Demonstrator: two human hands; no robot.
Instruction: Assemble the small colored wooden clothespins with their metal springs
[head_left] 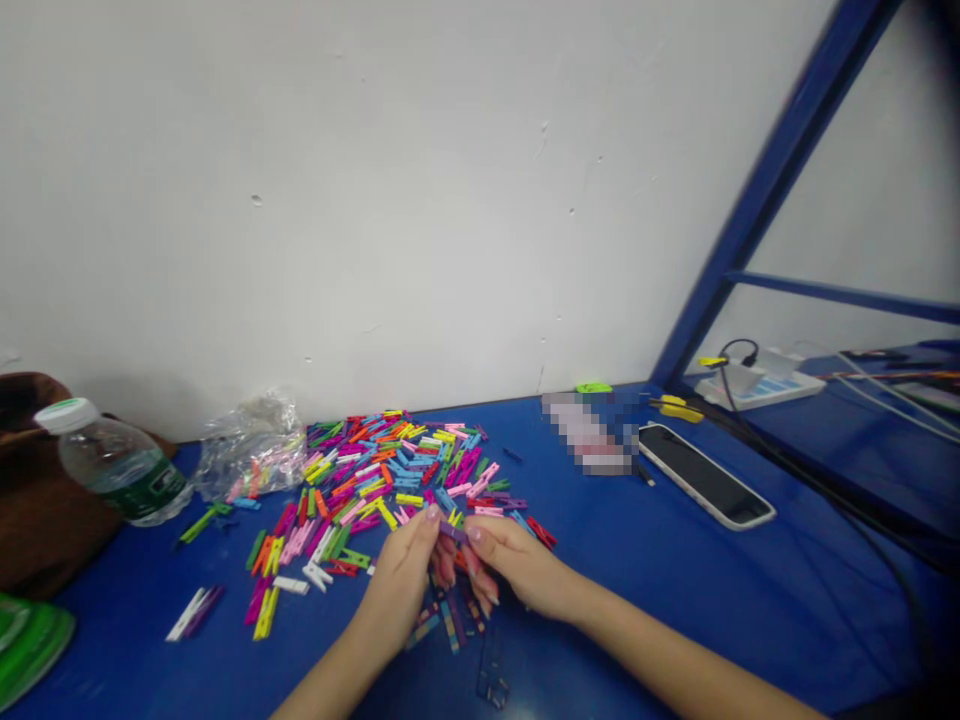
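Observation:
Between my two hands is a small purple clothespin [452, 532], pinched at one end by each. My left hand [403, 565] has its thumb and fingers closed on the left end. My right hand [523, 562] grips the right end, thumb on top and the other fingers curled below. Just beyond my fingertips spreads a heap of coloured clothespins [409, 462] in pink, yellow, green, blue, red and white. Several striped, darker clothespins [452, 620] lie under and in front of my hands, partly hidden. Nearer me is a thin wire-like or clear piece [492, 672], too faint to name.
At left stand a water bottle [124, 465], a brown bag [37, 480] and a green object [30, 645]. A clear plastic bag [251, 445] with clothespins lies by the wall. A phone [705, 475], cables [817, 480] and a power strip [765, 385] are at right, beside a blue frame [772, 190].

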